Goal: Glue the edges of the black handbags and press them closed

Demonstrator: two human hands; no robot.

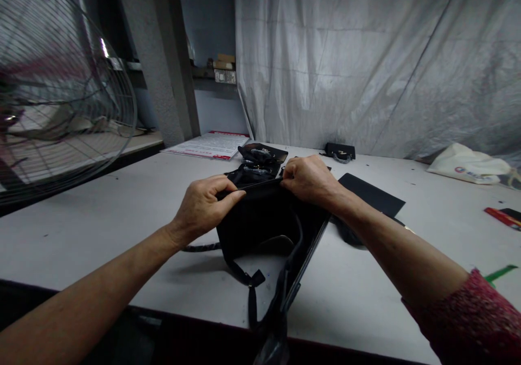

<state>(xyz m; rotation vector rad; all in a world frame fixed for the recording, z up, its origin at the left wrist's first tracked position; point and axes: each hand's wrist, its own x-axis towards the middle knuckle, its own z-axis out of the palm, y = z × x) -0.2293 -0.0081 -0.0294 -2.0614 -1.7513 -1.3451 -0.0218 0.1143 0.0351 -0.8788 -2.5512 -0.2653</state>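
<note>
A black bag [252,224] stands tilted on the white table, its dark inside facing me. My left hand [205,205] pinches its upper edge at the left, thumb toward me. Along the same edge, farther right, the fingers of my right hand [307,178] are closed on it. A black strap [254,294] with a small buckle hangs from the near side, down over the table's front edge. Behind my hands lie more black bags [262,159] with clear wrapping on their handles. The bag's far side is hidden from me.
A wire fan guard [69,94] rises at the left. Printed sheets [207,145] lie at the back. Right of my hands are a flat black panel [370,194], a small black bag [340,151], a white cloth bag [468,164] and a red object [502,217]. A silvery curtain [366,56] hangs behind.
</note>
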